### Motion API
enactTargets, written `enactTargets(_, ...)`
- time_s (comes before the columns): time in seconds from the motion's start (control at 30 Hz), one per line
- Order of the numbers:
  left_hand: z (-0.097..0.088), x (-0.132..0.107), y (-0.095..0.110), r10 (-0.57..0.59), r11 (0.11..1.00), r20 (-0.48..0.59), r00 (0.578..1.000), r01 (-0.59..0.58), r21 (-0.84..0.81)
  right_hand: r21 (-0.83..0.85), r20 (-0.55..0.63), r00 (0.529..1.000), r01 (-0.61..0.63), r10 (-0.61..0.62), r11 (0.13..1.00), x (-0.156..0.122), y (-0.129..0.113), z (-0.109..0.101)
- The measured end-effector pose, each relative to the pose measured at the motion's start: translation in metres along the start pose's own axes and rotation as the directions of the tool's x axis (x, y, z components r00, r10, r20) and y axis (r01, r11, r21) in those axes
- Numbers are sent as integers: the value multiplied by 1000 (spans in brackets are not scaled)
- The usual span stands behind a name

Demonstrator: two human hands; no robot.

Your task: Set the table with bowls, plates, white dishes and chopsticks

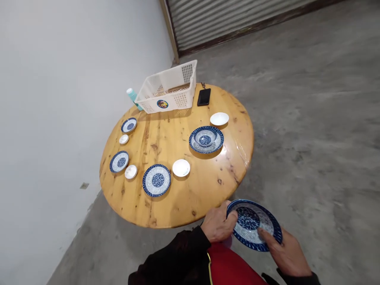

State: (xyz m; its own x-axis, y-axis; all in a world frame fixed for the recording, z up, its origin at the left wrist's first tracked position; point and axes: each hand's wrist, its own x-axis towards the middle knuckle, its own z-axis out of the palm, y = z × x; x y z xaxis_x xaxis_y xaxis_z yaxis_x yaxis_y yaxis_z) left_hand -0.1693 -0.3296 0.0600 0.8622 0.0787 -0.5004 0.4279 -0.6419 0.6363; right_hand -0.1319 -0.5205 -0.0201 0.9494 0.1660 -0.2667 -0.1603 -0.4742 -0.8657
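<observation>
I hold a blue-and-white patterned plate [254, 225] off the near right edge of a round wooden table [204, 186]. My left hand [217, 224] grips the plate's left rim, fingers curled over it. My right hand [284, 250] holds its near right edge, thumb on the face. On the table lie three blue-and-white plates [156, 180] [119, 161] [128, 125], a larger plate [216, 145] with a blue-and-white bowl [205, 137] on it, and several small white dishes [181, 168] [219, 118] [131, 171].
A white plastic basket [169, 90] stands at the table's far side, a black phone [204, 96] to its right and a teal bottle [132, 96] behind it. A white wall runs along the left. Bare concrete floor lies to the right; a roller shutter closes the back.
</observation>
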Motion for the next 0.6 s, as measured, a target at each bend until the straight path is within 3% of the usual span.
enactTargets(0.17,-24,37,19,-65,991,-6,998,65,114,45,47,997,-59,57,997,56,-28,-12)
enactTargets(0.33,-60,78,31,-77,985,-58,995,85,151,-67,143,988,-44,54,997,119,-66,-15)
enactTargets(0.6,-128,134,33,-165,975,-263,951,197,102,-113,240,966,128,-98,985,216,-131,15)
